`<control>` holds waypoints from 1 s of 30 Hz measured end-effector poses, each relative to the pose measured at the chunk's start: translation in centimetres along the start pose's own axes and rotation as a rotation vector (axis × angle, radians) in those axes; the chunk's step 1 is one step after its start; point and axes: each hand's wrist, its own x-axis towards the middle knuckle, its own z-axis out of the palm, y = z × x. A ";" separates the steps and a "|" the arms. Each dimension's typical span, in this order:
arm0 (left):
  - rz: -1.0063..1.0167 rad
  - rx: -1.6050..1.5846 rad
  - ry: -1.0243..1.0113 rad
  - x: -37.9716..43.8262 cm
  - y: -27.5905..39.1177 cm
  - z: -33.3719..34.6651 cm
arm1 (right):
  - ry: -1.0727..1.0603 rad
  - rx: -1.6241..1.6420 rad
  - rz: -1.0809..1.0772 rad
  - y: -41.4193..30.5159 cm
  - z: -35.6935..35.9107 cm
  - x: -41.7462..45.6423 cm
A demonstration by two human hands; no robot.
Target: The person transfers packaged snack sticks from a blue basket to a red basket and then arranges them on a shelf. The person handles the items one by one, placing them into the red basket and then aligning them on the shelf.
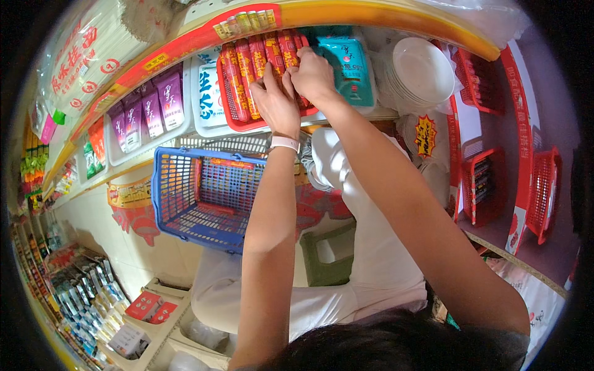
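Observation:
Several red cylindrical packets with yellow print (256,58) stand side by side in a red plastic basket (230,109) on the shelf. Over their middle lies my left hand (277,104), its fingers apart and touching them, with a pale-banded watch (284,143) at the wrist. My right hand (312,76) is bent over the packets at the basket's right side, against the left fingertips. Whether it grips a packet is hidden by its own fingers. Below the shelf, a blue plastic shopping basket (178,236) leans on its side, with more red packets (227,163) inside.
White trays hold purple-and-white packets (167,99) on the left and teal packets (345,69) on the right. Stacked white bowls (423,69) stand farther right. A yellow-orange shelf edge (334,16) overhangs the hands. Red baskets (482,185) line the right shelf. A green stool (325,252) stands below.

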 end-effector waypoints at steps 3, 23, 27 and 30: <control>0.032 0.052 -0.047 0.3 -0.1 -0.3 | 0.010 -0.041 -0.032 -0.1 -0.4 -0.3; 0.139 0.051 0.098 -2.3 -5.3 -3.5 | 0.090 0.076 -0.069 3.6 1.7 1.6; 0.039 0.198 -0.005 -0.5 -8.0 -3.6 | 0.053 0.002 -0.093 3.1 1.2 1.3; 0.012 0.146 -0.043 -0.6 -8.6 -3.4 | -0.036 -0.081 -0.025 2.7 1.0 1.3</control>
